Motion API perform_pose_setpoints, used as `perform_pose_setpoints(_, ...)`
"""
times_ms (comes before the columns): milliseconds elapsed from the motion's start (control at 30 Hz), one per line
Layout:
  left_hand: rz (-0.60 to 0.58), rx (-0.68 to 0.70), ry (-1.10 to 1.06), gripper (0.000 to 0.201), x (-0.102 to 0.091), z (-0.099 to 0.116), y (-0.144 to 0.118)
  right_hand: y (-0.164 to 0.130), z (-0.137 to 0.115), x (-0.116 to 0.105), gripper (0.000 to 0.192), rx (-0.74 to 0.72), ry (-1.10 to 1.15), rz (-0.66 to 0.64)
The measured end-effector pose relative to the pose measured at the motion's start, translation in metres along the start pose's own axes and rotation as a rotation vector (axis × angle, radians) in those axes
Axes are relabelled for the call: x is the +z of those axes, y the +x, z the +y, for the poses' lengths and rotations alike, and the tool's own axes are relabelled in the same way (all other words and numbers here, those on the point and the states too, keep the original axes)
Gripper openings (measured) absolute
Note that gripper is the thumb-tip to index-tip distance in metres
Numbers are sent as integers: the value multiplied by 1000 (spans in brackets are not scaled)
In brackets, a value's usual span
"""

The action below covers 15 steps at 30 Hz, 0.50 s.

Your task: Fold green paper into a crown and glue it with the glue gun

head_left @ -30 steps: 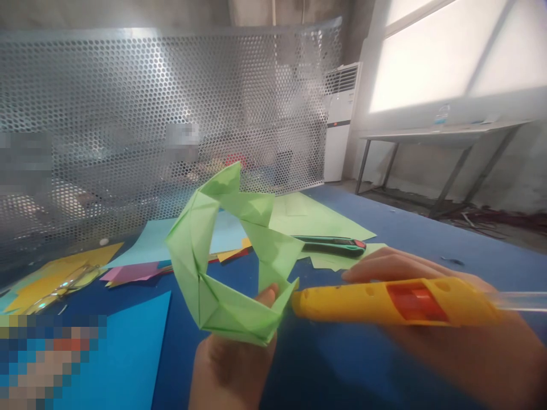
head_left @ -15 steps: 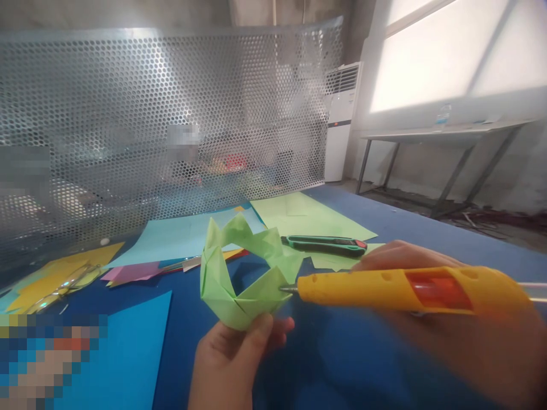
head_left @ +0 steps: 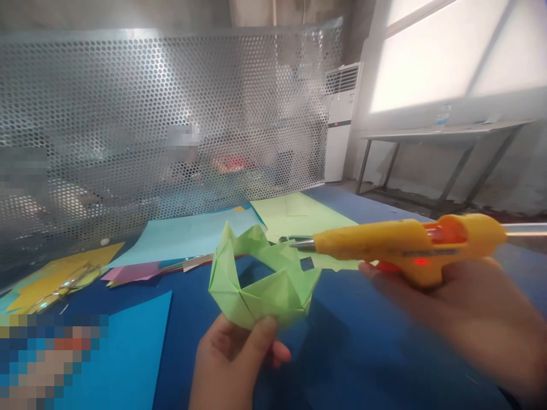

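Note:
My left hand (head_left: 243, 353) pinches the lower edge of a light green folded paper ring (head_left: 260, 299) with pointed tips, thumb in front. Closed round the handle of a yellow hot glue gun (head_left: 371, 242) is my right hand (head_left: 465, 319). A red light glows on the gun's side and a clear glue stick (head_left: 525, 229) juts from its back. In the picture, the metal nozzle lies over the ring's far right rim; whether they touch I cannot tell. Behind the nozzle, a green utility knife (head_left: 294, 238) is mostly covered by the gun.
Light blue paper (head_left: 171, 242), pale green paper (head_left: 299, 208) and yellow sheets (head_left: 72, 273) lie on the blue table (head_left: 342, 353). A bright blue sheet (head_left: 137, 353) is at the near left, glasses (head_left: 64, 287) at the far left. A perforated metal screen (head_left: 149, 114) stands behind.
My right hand has lifted and tilted the glue gun, so its nozzle has left the ring's front right point. The paper ring has shifted slightly right and turned a little.

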<state>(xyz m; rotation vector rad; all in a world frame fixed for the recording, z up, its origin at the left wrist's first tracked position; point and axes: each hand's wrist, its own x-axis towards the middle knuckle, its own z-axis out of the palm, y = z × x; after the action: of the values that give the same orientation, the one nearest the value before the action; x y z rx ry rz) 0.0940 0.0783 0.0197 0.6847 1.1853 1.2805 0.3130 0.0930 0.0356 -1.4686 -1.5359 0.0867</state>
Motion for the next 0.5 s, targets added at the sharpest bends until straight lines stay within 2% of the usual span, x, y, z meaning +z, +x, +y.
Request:
perform_pose_setpoints(100,-7,6,-25,44,0,1,0,4,-4,0,25,73,81,-83)
perform_pose_setpoints(300,14,-56,-21,36,-3,0,2,12,-8,3,40,300,63,-18)
perform_pose_setpoints(400,31,-84,-125,34,-1,-2,3,13,-9,5,41,315,70,-26)
perform_pose_setpoints(500,-2,-72,-168,37,0,-4,4,13,-13,5,38,318,83,-19)
